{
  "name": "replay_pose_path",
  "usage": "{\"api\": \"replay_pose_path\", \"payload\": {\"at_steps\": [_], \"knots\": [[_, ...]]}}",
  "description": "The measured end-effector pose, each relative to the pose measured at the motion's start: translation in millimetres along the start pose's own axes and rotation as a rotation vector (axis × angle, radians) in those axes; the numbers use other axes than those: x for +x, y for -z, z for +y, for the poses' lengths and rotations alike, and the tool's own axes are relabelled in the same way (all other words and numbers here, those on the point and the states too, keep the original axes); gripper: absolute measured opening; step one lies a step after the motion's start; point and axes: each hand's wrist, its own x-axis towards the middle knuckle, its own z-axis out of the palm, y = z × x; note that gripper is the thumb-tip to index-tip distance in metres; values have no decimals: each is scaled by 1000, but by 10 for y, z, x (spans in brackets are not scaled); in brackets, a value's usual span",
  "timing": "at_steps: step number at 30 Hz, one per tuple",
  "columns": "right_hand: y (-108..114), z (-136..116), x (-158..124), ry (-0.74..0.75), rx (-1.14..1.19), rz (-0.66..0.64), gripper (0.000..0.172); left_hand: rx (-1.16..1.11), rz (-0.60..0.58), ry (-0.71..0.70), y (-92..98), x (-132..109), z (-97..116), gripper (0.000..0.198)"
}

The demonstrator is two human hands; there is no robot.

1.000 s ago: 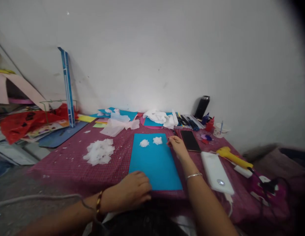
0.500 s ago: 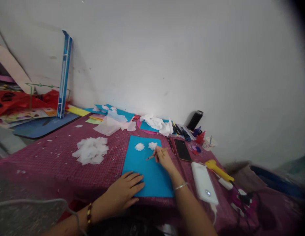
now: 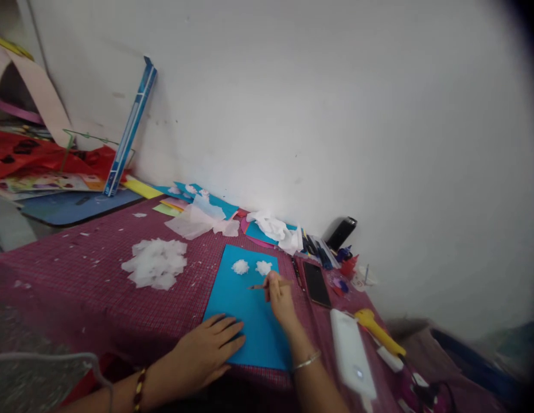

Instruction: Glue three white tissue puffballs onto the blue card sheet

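Observation:
A blue paper sheet (image 3: 245, 298) lies on the maroon checked tablecloth (image 3: 90, 287). Two small white tissue puffs (image 3: 252, 267) sit at its far end. My left hand (image 3: 209, 351) lies flat with fingers spread on the sheet's near left corner. My right hand (image 3: 280, 298) is closed around a thin pencil (image 3: 258, 286), whose tip points left over the middle of the sheet, just below the puffs.
A pile of white tissue bits (image 3: 155, 269) lies left of the sheet. To the right are a dark phone (image 3: 316, 283), a white power bank (image 3: 351, 360) and a yellow glue gun (image 3: 378, 334). Paper scraps, scissors and a black bottle (image 3: 342, 231) line the wall.
My right hand took up the pencil from the sheet's right edge and brought it over the blue sheet. My left hand went from curled to flat. The view swung left and tilted.

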Motion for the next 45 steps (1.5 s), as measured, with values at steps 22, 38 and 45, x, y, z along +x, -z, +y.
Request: {"api": "replay_pose_path", "payload": {"at_steps": [22,38,45], "knots": [[2,177,46,-40,-183,-146,36,-31,48,14,65,5,24,45],[105,116,78,-55,-172,119,33,-28,19,18,69,1,28,48],[120,155,82,-11,-281,79,35,-8,23,8,42,-12,17,47]]}}
